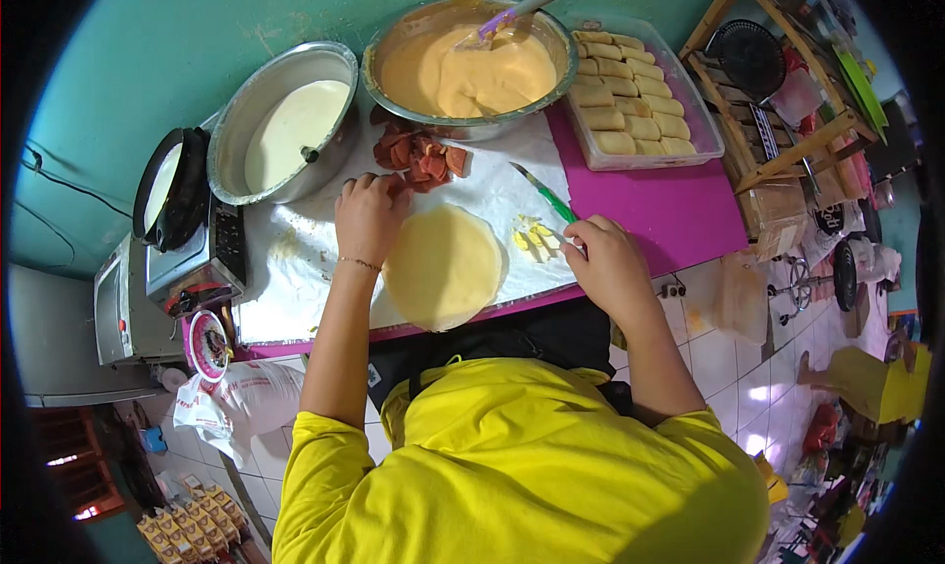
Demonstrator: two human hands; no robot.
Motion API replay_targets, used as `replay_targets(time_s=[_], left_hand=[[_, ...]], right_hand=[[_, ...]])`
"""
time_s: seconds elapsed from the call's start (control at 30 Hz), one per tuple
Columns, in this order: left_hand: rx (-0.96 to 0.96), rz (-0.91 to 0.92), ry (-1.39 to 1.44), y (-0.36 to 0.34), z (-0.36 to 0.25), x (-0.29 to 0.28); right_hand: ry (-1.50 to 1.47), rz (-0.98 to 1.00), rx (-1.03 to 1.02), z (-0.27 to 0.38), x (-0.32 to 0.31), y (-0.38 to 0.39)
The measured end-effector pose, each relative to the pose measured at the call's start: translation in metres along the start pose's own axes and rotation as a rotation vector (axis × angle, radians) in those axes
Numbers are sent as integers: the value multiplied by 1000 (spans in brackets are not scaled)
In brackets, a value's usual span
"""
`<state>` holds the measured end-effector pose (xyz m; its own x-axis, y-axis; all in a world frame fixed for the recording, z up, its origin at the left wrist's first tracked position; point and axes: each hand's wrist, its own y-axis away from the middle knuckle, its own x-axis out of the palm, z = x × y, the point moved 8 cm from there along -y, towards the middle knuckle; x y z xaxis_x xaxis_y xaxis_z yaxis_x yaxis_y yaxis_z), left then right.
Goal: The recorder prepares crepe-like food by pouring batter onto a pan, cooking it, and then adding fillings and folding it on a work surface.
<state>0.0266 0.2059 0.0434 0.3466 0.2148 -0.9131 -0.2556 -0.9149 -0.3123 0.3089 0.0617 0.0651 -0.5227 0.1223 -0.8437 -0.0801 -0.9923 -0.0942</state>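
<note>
A thin round pale-yellow crepe (443, 267) lies flat on the white sheet in front of me. At its upper left, my left hand (369, 215) reaches to the edge of a pile of reddish-brown slices (425, 158). Its fingers are curled together, and whatever they pinch is hidden. My right hand (605, 254), to the right of the crepe, closes around a knife (557, 205) with a green handle. The blade points away to the upper left. Close to that hand, small yellow pieces (533, 235) are scattered on the sheet.
Behind stand a metal bowl (281, 185) of pale batter and another bowl (468, 123) of orange-tan mixture with a spatula (522, 11). Rolled crepes fill a plastic box (655, 160) at the right. A black pan (177, 195) sits on a stove at the left. A wooden rack (787, 156) stands far right.
</note>
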Motion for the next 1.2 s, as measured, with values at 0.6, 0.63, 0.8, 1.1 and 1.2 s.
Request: replay_targets(time_s=[0.6,0.63,0.8,1.1,1.2], left_hand=[[347,51,-383,-1,-17,15],[342,51,-384,-1,-16,13],[56,-140,207,5,16,-17],[-597,-216,1344,83,61,-16],[-547,-213,1373,102,61,-20]], right_hand=[[-274,-39,186,-25,3,-7],[-332,-48,189,-24,2,-6],[-491,-3,188,-11,14,-3],[-756,483,84,70,94,17],[-601,482,25,79,104,17]])
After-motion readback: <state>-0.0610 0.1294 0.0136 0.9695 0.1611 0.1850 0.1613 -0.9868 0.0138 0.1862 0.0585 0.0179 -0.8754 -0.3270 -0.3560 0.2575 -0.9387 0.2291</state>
